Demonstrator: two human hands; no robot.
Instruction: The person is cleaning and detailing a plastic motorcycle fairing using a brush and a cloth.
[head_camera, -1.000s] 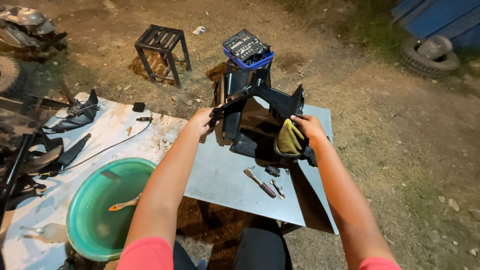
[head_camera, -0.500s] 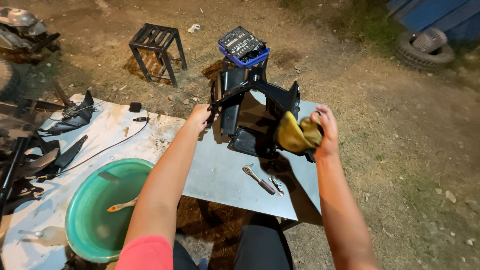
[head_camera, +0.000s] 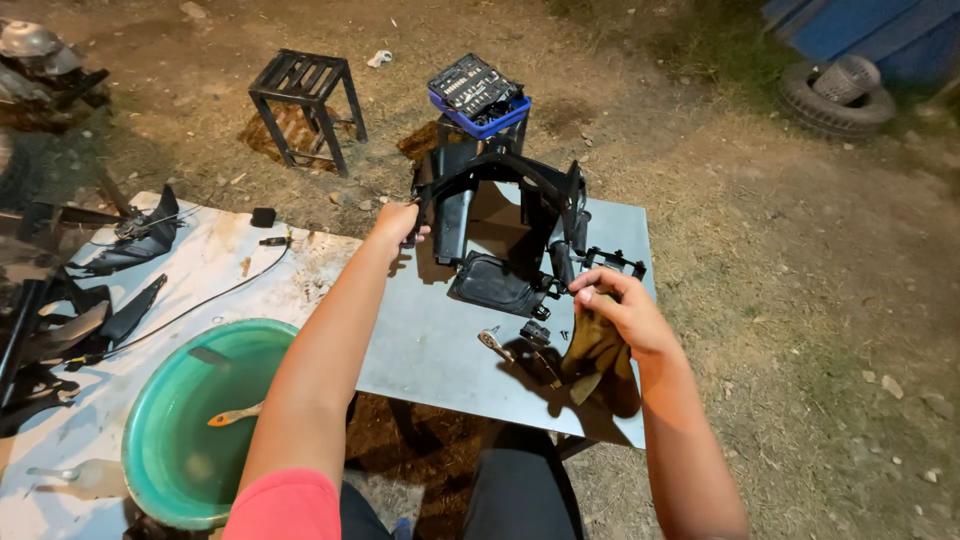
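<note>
Head view: left hand (head_camera: 397, 222) outstretched, clamped on black plastic fairing frame (head_camera: 505, 215) at table (head_camera: 430, 340) far edge; right hand (head_camera: 610, 310) bent, gripping yellow rag (head_camera: 592, 350) near right edge.

Left hand (head_camera: 397, 222) fingertips hidden behind black plastic frame (head_camera: 500, 215) edge. Cloth (head_camera: 592, 352) upper part hidden under right hand (head_camera: 612, 312). Small metal tools (head_camera: 520, 345) on grey table (head_camera: 440, 340): kind unclear. Tyre (head_camera: 835, 95) partly in shadow. Dark parts (head_camera: 40, 330) cut off at left edge.
</note>
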